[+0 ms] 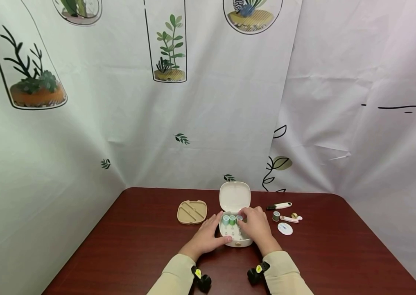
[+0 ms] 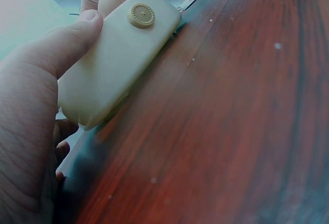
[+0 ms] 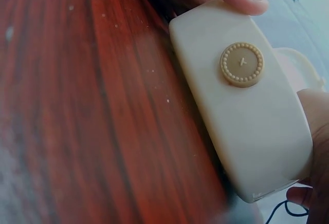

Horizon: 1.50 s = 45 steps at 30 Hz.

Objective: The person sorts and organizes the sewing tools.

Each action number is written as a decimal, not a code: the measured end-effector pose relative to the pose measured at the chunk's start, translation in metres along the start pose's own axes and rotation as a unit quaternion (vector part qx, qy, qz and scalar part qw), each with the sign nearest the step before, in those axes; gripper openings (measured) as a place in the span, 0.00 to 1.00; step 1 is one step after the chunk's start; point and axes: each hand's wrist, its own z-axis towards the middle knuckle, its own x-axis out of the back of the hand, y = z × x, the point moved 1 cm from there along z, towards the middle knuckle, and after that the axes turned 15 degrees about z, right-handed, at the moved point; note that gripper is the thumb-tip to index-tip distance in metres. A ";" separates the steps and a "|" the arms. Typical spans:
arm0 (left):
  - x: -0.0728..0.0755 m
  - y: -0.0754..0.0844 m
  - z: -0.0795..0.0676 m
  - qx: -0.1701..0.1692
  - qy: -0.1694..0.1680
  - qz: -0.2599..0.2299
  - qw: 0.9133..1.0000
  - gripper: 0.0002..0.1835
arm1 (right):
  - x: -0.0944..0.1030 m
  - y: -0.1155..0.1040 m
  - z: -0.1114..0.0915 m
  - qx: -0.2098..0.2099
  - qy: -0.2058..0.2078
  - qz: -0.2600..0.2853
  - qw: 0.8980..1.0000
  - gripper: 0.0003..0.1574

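- Cream sleeves (image 1: 180, 272), with black wrist cameras (image 1: 204, 283), enter from below.
- Left hand (image 1: 204, 238): grips the white box (image 1: 243, 243), thumb at its front edge, fingers along its left wall.
- Right hand (image 1: 258, 224): thumb and fingers appear to pinch a greyish spool (image 1: 239, 218), which they partly cover.
- Placement: the box stands on the dark red table (image 1: 326, 250) between the hands, lid (image 1: 235, 196) raised; a pale blue spool (image 1: 225, 220) and a green spool (image 1: 232, 220) sit in its back row.
- Beside the box: tan tray (image 1: 186, 218) at left; dark spool (image 1: 276, 216) and white disc (image 1: 285, 229) at right.
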 end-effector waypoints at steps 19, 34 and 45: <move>0.000 0.000 0.000 0.004 -0.003 0.002 1.000 0.52 | -0.001 -0.002 0.000 -0.003 -0.005 -0.027 1.000 0.09; -0.001 -0.001 0.000 -0.003 0.005 -0.001 1.000 0.51 | 0.013 -0.007 0.003 -0.006 0.014 -0.009 1.000 0.08; -0.001 0.001 -0.001 0.004 0.004 -0.004 1.000 0.52 | 0.036 0.011 0.008 -0.034 0.076 0.029 0.996 0.10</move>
